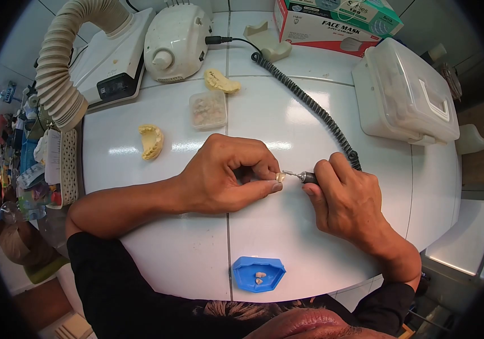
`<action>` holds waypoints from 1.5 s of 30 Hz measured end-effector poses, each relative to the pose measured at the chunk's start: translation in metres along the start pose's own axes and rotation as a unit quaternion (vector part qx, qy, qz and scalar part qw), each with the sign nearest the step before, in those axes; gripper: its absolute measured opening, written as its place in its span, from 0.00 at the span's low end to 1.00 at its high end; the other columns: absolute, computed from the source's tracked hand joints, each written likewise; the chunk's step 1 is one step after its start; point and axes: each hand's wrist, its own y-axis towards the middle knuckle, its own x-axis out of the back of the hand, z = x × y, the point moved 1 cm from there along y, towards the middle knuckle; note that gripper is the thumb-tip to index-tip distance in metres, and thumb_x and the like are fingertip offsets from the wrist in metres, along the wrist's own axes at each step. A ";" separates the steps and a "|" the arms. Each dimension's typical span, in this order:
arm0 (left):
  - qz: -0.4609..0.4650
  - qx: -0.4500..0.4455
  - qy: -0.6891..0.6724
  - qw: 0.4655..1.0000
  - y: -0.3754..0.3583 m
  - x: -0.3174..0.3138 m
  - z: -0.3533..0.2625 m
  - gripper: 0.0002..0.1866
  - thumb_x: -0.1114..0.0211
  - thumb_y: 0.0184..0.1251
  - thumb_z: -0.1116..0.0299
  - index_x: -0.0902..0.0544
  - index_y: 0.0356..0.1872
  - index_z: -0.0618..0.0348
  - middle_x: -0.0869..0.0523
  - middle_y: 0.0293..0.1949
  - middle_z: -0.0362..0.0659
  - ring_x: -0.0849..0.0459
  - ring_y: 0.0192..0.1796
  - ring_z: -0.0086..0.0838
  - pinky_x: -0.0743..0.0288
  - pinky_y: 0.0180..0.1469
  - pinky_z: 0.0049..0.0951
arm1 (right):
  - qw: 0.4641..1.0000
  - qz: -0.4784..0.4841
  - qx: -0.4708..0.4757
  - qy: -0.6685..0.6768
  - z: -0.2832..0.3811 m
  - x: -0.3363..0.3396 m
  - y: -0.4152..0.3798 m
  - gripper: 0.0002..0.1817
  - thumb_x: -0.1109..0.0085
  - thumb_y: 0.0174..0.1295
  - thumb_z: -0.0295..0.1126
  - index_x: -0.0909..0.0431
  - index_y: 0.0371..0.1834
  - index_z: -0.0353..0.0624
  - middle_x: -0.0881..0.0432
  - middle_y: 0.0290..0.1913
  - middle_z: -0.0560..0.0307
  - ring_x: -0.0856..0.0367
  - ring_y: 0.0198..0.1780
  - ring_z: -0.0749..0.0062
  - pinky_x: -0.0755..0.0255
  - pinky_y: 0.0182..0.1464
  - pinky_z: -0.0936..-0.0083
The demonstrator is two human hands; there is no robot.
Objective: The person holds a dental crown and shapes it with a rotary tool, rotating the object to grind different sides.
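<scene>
My left hand [233,176] pinches a small tooth-like dental crown [280,177] between thumb and fingertips, over the middle of the table. In my right hand [348,198] is a dental handpiece [308,178], gripped like a pen, with its thin metal bur pointing left. The bur's tip is right at the crown's upper edge. A coiled black cord [324,113] runs from near my right hand up to the white motor unit [177,42]. Closer to my body, a blue tray [242,268] holds a few small tooth-coloured pieces [260,277].
Left of centre lies a yellowish dental cast [151,142]; another cast [221,82] is behind a clear box [208,125] of small pieces. A ribbed hose [58,73] arches at upper left. Mask boxes [321,27] and a lidded white case [408,93] stand at back right.
</scene>
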 end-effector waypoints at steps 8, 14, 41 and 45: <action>-0.006 0.011 -0.003 1.000 0.001 0.000 0.001 0.14 0.17 0.65 0.77 0.17 0.27 0.62 0.04 0.40 0.49 0.08 0.38 0.25 0.18 0.40 0.27 | 1.000 0.005 0.014 -0.003 0.000 0.001 0.000 0.16 0.28 0.75 0.42 0.22 0.40 0.43 0.27 0.34 0.56 0.19 0.25 0.64 0.26 0.24 0.65; -0.005 0.005 -0.003 1.000 0.001 0.000 0.002 0.13 0.17 0.66 0.78 0.16 0.28 0.63 0.04 0.40 0.49 0.07 0.39 0.26 0.17 0.41 0.27 | 1.000 0.009 0.017 -0.005 -0.001 0.000 0.000 0.16 0.28 0.75 0.43 0.22 0.40 0.43 0.27 0.34 0.56 0.18 0.25 0.64 0.26 0.25 0.65; -0.004 0.018 0.012 1.000 0.001 0.001 0.002 0.11 0.20 0.65 0.78 0.16 0.29 0.62 0.05 0.38 0.45 0.10 0.36 0.21 0.23 0.34 0.24 | 1.000 0.018 0.023 0.000 0.000 0.003 0.002 0.17 0.26 0.73 0.42 0.23 0.40 0.43 0.27 0.34 0.55 0.18 0.25 0.63 0.26 0.25 0.64; -0.002 0.025 0.010 1.000 0.001 0.001 0.001 0.10 0.20 0.65 0.79 0.16 0.30 0.62 0.05 0.38 0.45 0.09 0.37 0.22 0.22 0.35 0.24 | 1.000 0.017 0.016 -0.008 0.001 0.002 0.002 0.17 0.26 0.73 0.42 0.22 0.40 0.43 0.27 0.34 0.56 0.18 0.25 0.63 0.26 0.25 0.64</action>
